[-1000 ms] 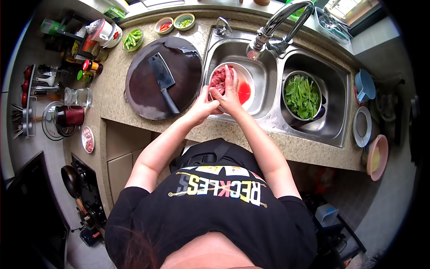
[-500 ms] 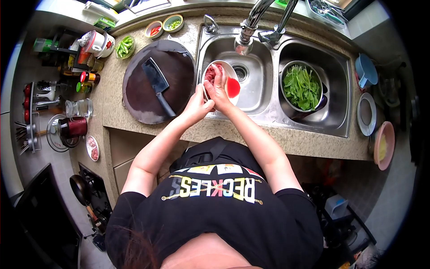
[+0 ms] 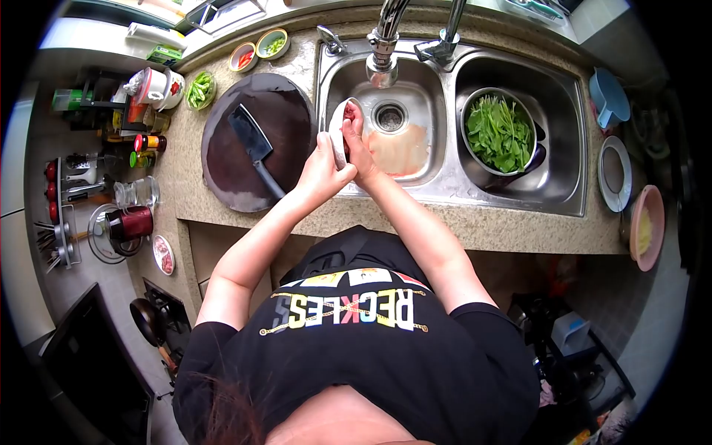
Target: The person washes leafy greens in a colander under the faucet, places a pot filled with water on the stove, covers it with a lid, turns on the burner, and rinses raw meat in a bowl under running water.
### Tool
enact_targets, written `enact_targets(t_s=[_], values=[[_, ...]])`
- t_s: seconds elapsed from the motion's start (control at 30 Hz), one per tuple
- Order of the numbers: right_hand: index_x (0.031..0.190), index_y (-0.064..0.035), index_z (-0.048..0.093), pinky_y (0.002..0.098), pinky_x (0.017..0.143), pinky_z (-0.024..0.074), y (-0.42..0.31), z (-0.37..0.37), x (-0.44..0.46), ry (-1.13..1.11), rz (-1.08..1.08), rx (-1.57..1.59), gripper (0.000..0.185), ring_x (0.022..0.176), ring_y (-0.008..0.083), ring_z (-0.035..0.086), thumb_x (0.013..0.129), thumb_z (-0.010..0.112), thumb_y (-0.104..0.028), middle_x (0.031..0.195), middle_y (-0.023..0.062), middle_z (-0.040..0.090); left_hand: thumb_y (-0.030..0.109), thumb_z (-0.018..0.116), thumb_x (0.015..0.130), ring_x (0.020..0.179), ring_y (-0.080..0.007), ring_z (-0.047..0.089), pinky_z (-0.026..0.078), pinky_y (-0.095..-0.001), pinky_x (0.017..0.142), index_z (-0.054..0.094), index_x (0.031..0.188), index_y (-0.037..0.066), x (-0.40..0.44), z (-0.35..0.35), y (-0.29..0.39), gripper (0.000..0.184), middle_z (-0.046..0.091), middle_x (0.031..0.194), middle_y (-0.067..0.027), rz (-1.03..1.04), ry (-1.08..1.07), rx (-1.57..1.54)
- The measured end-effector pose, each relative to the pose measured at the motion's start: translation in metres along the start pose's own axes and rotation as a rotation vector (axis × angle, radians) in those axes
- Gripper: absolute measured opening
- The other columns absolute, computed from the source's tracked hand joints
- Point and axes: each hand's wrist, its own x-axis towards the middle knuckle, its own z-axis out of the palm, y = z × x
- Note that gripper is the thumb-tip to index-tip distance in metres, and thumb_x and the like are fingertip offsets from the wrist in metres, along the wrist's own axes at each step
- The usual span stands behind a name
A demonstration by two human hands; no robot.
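Near the bench's (image 3: 482, 231) front edge, the tilted bowl (image 3: 337, 134) is clamped by the left hand (image 3: 324, 176), its meat (image 3: 351, 113) pressed in by the right hand (image 3: 358, 154), and could be spilled toward the sink's drain (image 3: 389, 116) if either hold were loosened.

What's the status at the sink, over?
Left hand gripping tilted white bowl; right hand against raw meat. Pinkish liquid in sink basin. Faucet clear of both hands.

A white bowl (image 3: 336, 139) tilts steeply, almost edge-on, at the sink's (image 3: 425, 104) nine o'clock side; red meat (image 3: 348, 112) shows inside.
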Motion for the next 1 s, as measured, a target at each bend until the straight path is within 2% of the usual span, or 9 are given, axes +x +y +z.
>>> enact_targets(t_s=[0.13, 0.3, 0.37, 0.47, 0.67, 0.77, 0.83, 0.9, 1.0], values=[[0.141, -0.0145, 0.022, 0.0305, 0.107, 0.0217, -0.02, 0.004, 0.001, -0.027, 0.024, 0.178, 0.052, 0.125, 0.0147, 0.03, 0.098, 0.041, -0.037, 0.136, 0.0028, 0.032, 0.018, 0.062, 0.07, 0.076, -0.0448, 0.057, 0.046, -0.0465, 0.068, 0.03, 0.096, 0.001, 0.004, 0.001, 0.006, 0.045, 0.053, 0.081, -0.0272, 0.044, 0.043, 0.04], [0.137, -0.0109, 0.024, 0.0302, 0.105, 0.0245, -0.023, 0.001, 0.005, 0.02, 0.024, 0.303, 0.051, 0.122, 0.016, 0.033, 0.097, 0.045, -0.035, 0.13, 0.0055, 0.036, 0.019, 0.063, 0.067, 0.086, -0.0428, 0.06, 0.048, -0.0442, 0.075, 0.03, 0.115, -0.002, 0.007, -0.002, 0.026, 0.062, 0.056, 0.092, -0.028, -0.015, 0.01, 0.032], [0.137, -0.0125, 0.023, 0.0306, 0.105, 0.026, -0.032, 0.003, 0.003, 0.017, 0.011, 0.335, 0.048, 0.123, 0.0157, 0.033, 0.097, 0.046, -0.025, 0.13, 0.0056, 0.037, 0.018, 0.063, 0.066, 0.09, -0.0419, 0.06, 0.048, -0.0428, 0.078, 0.029, 0.122, -0.001, 0.011, -0.003, 0.03, 0.068, 0.057, 0.098, -0.0277, -0.037, -0.007, 0.014], [0.137, -0.0159, 0.022, 0.0309, 0.102, 0.0314, -0.048, 0.005, 0.002, 0.026, 0.088, 0.207, 0.056, 0.122, 0.0149, 0.036, 0.091, 0.051, -0.006, 0.131, 0.0051, 0.036, 0.018, 0.063, 0.065, 0.097, -0.0401, 0.059, 0.047, -0.0406, 0.083, 0.027, 0.131, 0.001, 0.014, -0.002, 0.029, 0.077, 0.056, 0.106, -0.0268, -0.042, -0.014, -0.033], [0.133, -0.013, 0.031, 0.0305, 0.102, 0.0337, -0.032, -0.003, 0.006, 0.007, 0.04, 0.039, 0.056, 0.12, 0.0163, 0.039, 0.084, 0.054, 0.002, 0.129, 0.0055, 0.037, 0.013, 0.062, 0.066, 0.1, -0.0318, 0.06, 0.047, -0.0387, 0.086, 0.026, 0.135, 0.003, 0.014, 0.008, 0.01, 0.078, 0.055, 0.112, -0.0233, -0.015, 0.022, -0.099], [0.127, -0.0115, 0.039, 0.0306, 0.102, 0.0338, -0.024, -0.009, 0.003, 0.02, 0.015, -0.035, 0.051, 0.119, 0.0177, 0.04, 0.081, 0.056, 0.004, 0.125, 0.0066, 0.039, 0.011, 0.061, 0.067, 0.098, -0.0283, 0.059, 0.047, -0.0372, 0.087, 0.026, 0.135, 0.003, 0.011, 0.013, 0.003, 0.076, 0.053, 0.115, -0.0199, 0.001, 0.015, -0.179], [0.127, -0.0119, 0.039, 0.0294, 0.1, 0.0356, -0.02, -0.012, 0.001, 0.018, -0.002, -0.133, 0.05, 0.116, 0.0162, 0.043, 0.082, 0.055, 0.004, 0.123, 0.0053, 0.043, 0.012, 0.06, 0.066, 0.095, -0.0332, 0.061, 0.052, -0.0387, 0.078, 0.022, 0.135, 0.001, 0.01, 0.018, -0.004, 0.079, 0.055, 0.107, -0.0249, -0.019, 0.01, -0.293], [0.127, -0.0123, 0.039, 0.0282, 0.099, 0.0375, -0.021, -0.011, -0.001, 0.016, -0.018, -0.231, 0.05, 0.113, 0.0147, 0.047, 0.083, 0.055, 0.005, 0.12, 0.0039, 0.047, 0.009, 0.058, 0.067, 0.095, -0.0305, 0.061, 0.054, -0.037, 0.076, 0.023, 0.135, 0.002, 0.004, 0.014, 0.005, 0.077, 0.054, 0.11, -0.022, -0.029, 0.006, -0.352], [0.122, -0.0102, 0.043, 0.0355, 0.103, 0.0327, -0.027, -0.012, -0.005, -0.035, -0.06, -0.342, 0.051, 0.121, 0.0273, 0.039, 0.076, 0.065, -0.003, 0.125, 0.0135, 0.037, 0.003, 0.054, 0.069, 0.095, -0.0272, 0.06, 0.057, -0.0344, 0.072, 0.024, 0.134, 0.003, 0.0, 0.021, -0.006, 0.072, 0.051, 0.114, -0.0172, -0.078, -0.013, -0.63]])
